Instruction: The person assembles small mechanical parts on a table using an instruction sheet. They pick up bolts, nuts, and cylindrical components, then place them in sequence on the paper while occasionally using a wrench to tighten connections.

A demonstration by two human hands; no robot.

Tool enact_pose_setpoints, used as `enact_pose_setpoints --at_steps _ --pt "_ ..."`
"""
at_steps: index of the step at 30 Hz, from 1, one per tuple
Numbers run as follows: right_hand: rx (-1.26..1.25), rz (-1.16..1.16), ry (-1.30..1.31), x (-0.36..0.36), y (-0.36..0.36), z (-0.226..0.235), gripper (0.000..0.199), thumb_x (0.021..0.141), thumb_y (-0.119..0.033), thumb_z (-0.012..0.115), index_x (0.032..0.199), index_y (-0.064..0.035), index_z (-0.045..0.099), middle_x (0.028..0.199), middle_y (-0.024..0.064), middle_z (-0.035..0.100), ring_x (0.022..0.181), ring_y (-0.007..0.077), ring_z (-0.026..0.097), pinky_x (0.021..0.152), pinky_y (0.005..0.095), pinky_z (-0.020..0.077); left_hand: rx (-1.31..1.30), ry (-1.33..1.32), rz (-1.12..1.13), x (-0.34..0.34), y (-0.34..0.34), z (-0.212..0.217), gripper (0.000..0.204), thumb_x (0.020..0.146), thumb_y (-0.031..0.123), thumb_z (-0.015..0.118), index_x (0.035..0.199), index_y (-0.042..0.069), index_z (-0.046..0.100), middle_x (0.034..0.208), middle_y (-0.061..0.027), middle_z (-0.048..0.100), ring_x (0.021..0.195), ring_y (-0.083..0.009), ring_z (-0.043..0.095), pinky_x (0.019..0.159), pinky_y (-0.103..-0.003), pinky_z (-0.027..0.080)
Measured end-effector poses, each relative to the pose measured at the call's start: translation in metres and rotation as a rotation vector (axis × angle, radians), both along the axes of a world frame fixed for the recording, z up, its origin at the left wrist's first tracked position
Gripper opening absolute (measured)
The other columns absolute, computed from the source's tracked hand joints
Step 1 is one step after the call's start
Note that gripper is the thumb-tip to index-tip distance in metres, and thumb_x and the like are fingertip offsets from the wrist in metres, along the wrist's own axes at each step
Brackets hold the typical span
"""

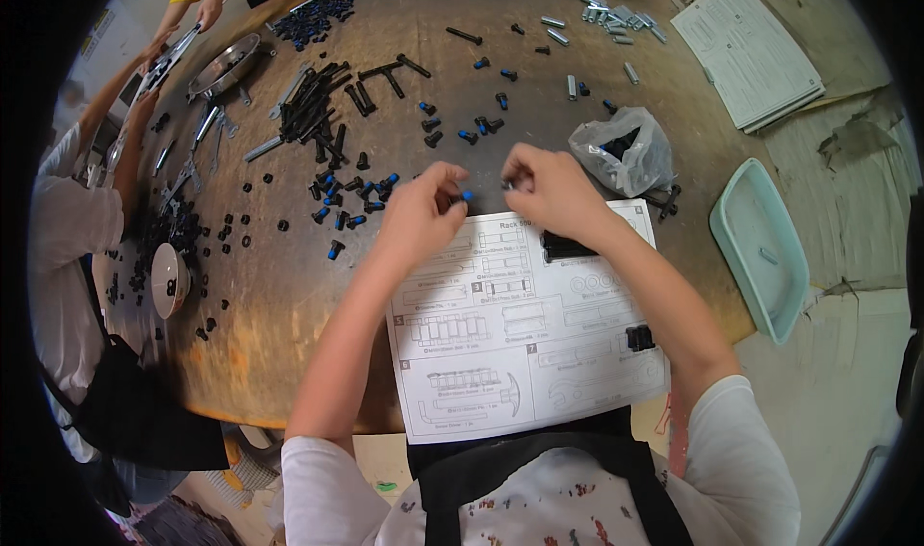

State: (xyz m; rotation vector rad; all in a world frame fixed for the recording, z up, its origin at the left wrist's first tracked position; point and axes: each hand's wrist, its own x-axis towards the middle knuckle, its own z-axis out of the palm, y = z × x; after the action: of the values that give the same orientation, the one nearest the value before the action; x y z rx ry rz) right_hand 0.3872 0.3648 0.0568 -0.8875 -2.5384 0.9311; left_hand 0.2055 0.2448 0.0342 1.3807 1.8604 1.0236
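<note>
My left hand (423, 209) has its fingers curled in a pinch on a short black bolt with a blue-coated tip (468, 195). To its right, my right hand (553, 192) is pinched closed over a small dark piece too hidden to name. Both hands are just above the top edge of a printed sheet with part drawings (462, 353). Long black bolts (570, 247) lie on the sheet by my right wrist, and small black cylindrical pieces (639, 338) rest near its right edge. Left of my left hand is a loose pile of blue-tipped black bolts (332, 199).
A clear plastic bag (650, 156) with dark parts sits beyond my right hand. A pale green tray (791, 300) stands at the right, below stacked sheets (746, 50). Silver cylinders (630, 72), long black bolts (313, 103) and a metal bowl (207, 84) lie farther off. Two people work at the left.
</note>
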Motion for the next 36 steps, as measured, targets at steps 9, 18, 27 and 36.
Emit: enact_pose_setpoints --at_steps 9,18,27,36 --pt "0.408 0.061 -0.151 0.031 -0.051 -0.014 0.018 0.078 -0.020 0.074 0.090 -0.0081 0.070 0.088 0.0061 0.064 0.091 0.0265 0.060 0.082 0.0417 0.0482 0.103 0.306 -0.170 0.044 -0.028 -0.002 0.027 0.082 0.006 0.069 0.109 0.003 0.066 0.095 -0.0125 0.063 0.085 -0.0305 0.065 0.075 -0.038 0.052" --pt "0.441 0.108 -0.051 0.031 -0.045 -0.029 0.014 0.080 -0.017 0.071 0.090 -0.0072 0.071 0.088 0.0076 0.064 0.095 0.0261 0.058 0.095 0.0426 0.0414 0.129 0.293 -0.154 0.043 -0.025 -0.016 0.030 0.081 0.006 0.074 0.110 -0.001 0.066 0.099 -0.0121 0.063 0.078 -0.0240 0.065 0.068 -0.033 0.053" --pt "0.151 0.025 0.010 0.046 -0.034 0.001 0.023 0.082 -0.011 0.065 0.105 -0.0051 0.067 0.096 0.0100 0.068 0.097 0.0296 0.061 0.087 0.0414 0.0477 -0.015 0.007 -0.018 0.020 -0.049 0.002 0.046 0.075 0.001 0.077 0.119 0.003 0.065 0.096 -0.0051 0.060 0.079 -0.0119 0.058 0.068 -0.026 0.050" --pt "0.223 -0.005 0.090 0.038 -0.011 -0.002 0.015 0.086 -0.006 0.058 0.096 -0.0024 0.069 0.089 0.0115 0.070 0.086 0.0305 0.064 0.078 0.0410 0.0491 0.081 0.278 -0.151 0.036 -0.038 0.003 0.037 0.079 0.010 0.078 0.112 0.000 0.067 0.096 -0.0091 0.063 0.073 -0.0176 0.062 0.066 -0.029 0.051"
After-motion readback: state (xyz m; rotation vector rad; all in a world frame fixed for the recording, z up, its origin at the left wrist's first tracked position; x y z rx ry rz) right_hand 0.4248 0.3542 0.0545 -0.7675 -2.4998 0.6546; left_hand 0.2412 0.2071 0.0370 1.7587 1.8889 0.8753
